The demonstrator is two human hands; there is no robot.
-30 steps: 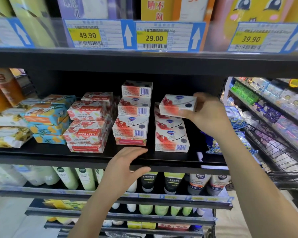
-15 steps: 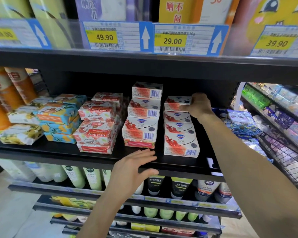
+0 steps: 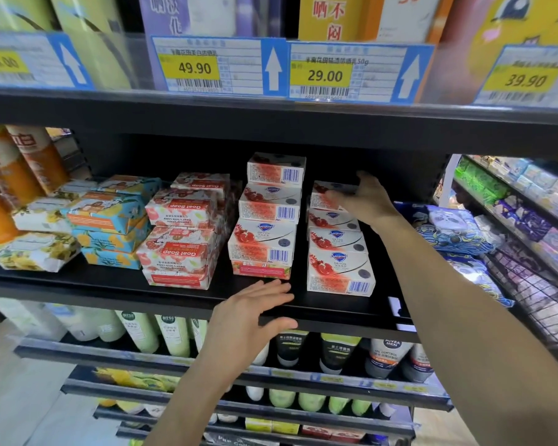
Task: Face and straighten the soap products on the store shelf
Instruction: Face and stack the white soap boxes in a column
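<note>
I am reaching my right hand [image 3: 366, 197] deep into the black shelf [image 3: 110, 284] and gripping the top box [image 3: 327, 196] of the right stack [image 3: 340, 272] of white-and-red soap boxes. My thumb is lying across its front and my fingers are curling over its far edge. That box is sitting at the very top and back of the stack, touching the box under it. The 3 boxes below it are stepping forward toward the shelf's front edge, each showing a blue logo and red fruit on top.

My left hand [image 3: 252, 312] is resting flat on the front lip of the shelf, fingers straight and together, thumb tucking under the edge, holding nothing. It is lying just in front of the middle stack [image 3: 266, 220], 4 boxes high, with barcodes facing me.

Left of that, the Goat Soap boxes [image 3: 181, 233] are standing piled with their print upside down. Further left, blue-and-orange packs [image 3: 110, 217] and yellow floral wrapped bars [image 3: 36, 252] are leaning at uneven angles. Orange bottles [image 3: 13, 165] are standing at the far left.

Above, price tags are reading 49.90 [image 3: 195, 68] and 29.00 [image 3: 325, 75]. Below, tubes [image 3: 335, 352] are hanging in a row.
</note>
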